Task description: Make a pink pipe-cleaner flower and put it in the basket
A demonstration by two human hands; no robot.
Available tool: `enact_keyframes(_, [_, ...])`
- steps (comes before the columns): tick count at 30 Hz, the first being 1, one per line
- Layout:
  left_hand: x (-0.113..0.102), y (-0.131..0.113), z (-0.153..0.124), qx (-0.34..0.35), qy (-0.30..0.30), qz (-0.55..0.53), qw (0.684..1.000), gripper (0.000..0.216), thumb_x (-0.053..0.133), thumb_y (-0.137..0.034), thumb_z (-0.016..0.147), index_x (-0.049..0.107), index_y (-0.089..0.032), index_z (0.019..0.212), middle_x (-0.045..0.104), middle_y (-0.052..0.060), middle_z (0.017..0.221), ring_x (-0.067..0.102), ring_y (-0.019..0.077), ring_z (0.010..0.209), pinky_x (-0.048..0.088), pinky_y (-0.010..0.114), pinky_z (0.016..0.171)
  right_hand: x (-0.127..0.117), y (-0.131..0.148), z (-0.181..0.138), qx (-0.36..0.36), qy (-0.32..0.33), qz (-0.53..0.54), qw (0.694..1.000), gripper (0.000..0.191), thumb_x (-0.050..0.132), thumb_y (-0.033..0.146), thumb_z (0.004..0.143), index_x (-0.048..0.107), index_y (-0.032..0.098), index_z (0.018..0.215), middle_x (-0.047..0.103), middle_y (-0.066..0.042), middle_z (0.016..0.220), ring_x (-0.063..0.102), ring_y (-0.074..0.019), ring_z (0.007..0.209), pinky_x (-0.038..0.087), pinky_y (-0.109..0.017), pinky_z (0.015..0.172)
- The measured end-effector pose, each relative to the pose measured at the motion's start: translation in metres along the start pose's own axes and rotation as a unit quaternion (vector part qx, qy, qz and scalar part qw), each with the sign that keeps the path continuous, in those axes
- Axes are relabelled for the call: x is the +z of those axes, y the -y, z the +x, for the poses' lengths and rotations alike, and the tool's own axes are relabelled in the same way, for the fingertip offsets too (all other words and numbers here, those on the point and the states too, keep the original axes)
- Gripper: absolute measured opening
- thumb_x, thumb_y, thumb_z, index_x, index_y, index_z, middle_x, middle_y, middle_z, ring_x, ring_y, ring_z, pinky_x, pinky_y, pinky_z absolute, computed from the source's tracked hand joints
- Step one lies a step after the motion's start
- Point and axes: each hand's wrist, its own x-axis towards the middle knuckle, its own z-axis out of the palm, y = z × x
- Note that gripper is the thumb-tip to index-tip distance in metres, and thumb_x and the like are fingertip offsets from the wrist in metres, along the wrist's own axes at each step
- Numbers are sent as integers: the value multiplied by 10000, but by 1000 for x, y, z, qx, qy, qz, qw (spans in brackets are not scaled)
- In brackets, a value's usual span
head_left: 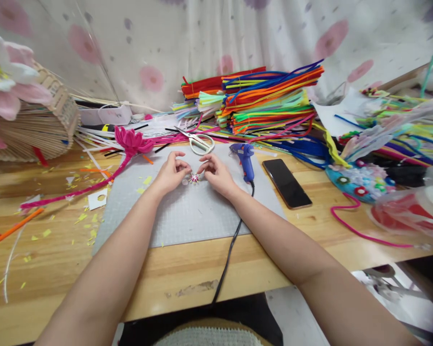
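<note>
Both my hands meet over the grey cutting mat [187, 216], around a small starburst-shaped flower piece [194, 179] with a pink middle and pale, yellowish tips. My left hand [172, 174] is at its left edge, fingers curled and thumb and fingertips close together. From the other side my right hand [216, 174] bends its fingers in a similar pinch at the right edge. The exact contact at the fingertips is too small to make out clearly. Just behind the hands lie scissors [201, 144] with pale handles. A blue glue gun [246, 161] rests to the right, its black cord running under my right forearm.
Bundles of coloured pipe cleaners [270, 98] are piled at the back. A pink pipe-cleaner flower [132, 142] lies left. A phone [286, 183] is right of the mat, near a blue decorated piece [361, 182] and a plastic tub [407, 211]. Yellow scraps [81, 217] litter the left.
</note>
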Motion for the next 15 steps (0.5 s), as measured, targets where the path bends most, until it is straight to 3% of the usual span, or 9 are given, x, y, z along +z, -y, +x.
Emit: enact_keyframes(15, [3,2,-2,-25,4,-15,1000,459,651,-171,624,412,-205,1014,640,-40,687,540,101,564,369,235,571,2,1,-1,-11,19,-45,999,415,375,77,597,457,232,974,669,42,763,517,-120,618,414,-272,650])
